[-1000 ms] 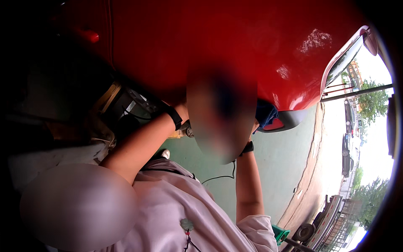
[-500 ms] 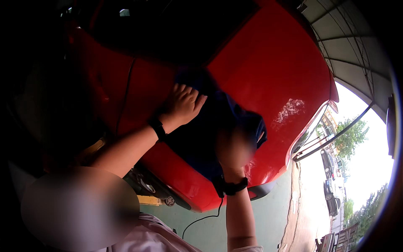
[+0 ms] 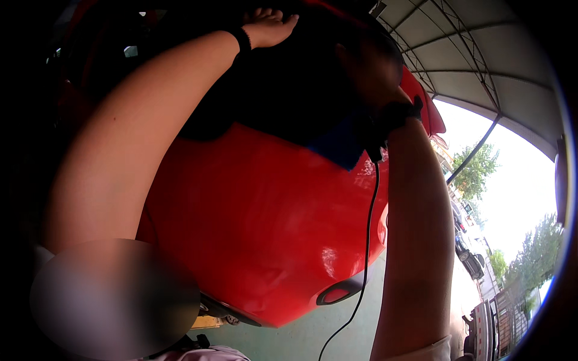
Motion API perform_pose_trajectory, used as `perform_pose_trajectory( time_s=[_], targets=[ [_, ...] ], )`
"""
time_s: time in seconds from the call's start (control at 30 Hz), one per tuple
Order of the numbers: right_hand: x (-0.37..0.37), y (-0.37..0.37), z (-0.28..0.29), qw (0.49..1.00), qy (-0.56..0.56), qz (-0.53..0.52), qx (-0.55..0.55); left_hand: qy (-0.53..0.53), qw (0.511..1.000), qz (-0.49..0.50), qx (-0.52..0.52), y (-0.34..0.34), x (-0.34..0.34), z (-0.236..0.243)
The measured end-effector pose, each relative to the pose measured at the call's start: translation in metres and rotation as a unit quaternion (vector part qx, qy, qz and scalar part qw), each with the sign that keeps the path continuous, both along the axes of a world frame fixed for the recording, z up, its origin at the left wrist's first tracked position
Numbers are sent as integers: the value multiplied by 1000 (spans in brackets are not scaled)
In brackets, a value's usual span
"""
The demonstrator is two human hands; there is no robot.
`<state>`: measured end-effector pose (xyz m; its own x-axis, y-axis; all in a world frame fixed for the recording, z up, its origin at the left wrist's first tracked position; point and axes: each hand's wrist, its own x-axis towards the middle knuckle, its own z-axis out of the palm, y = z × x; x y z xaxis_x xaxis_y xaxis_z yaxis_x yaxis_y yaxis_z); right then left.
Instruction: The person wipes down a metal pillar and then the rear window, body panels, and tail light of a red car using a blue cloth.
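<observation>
My left hand point(image 3: 269, 27) reaches far forward over the dark upper part of a red car point(image 3: 241, 198). Its fingers are apart and seem to lie flat; what is under them is lost in shadow. In deep shade at the upper right, my right hand point(image 3: 376, 69) rests over the car's rear, its fingers too dark to make out. A blue cloth point(image 3: 342, 144) shows one lit corner on the red panel below that hand; the rest of it blends into the dark. Black bands circle both wrists, and a black cable point(image 3: 366, 253) hangs down beside my right forearm.
A tail light point(image 3: 335, 294) sits low on the car's body above a pale green floor point(image 3: 283, 343). Beyond, under the edge of a trussed canopy point(image 3: 469, 66), are parked cars point(image 3: 468, 257) and trees point(image 3: 481, 168).
Both hands have slid forward from the red panel to the darker area higher up, and the blue cloth has gone with them. More red bodywork shows now. My view has shifted too.
</observation>
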<state>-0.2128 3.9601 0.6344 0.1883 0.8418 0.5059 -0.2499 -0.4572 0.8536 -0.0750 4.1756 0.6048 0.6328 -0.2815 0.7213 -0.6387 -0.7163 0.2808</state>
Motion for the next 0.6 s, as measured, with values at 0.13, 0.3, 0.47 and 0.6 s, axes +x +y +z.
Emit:
perform_pose_trajectory(
  time_s=[0.13, 0.3, 0.47, 0.6],
  targets=[
    [37, -60, 58, 946, 241, 209, -55, -105, 991, 33, -71, -17, -1, 25],
    [-47, -15, 23, 913, 118, 1, 390, -144, 989, 10, -45, -55, -28, 26],
    [-43, -23, -24, 908, -66, 5, 414, -278, 959, 12, -46, -67, -46, 2],
    [-60, -12, -57, 857, -35, -10, 514, -315, 949, -1, -19, -70, -52, -4]
  ],
)
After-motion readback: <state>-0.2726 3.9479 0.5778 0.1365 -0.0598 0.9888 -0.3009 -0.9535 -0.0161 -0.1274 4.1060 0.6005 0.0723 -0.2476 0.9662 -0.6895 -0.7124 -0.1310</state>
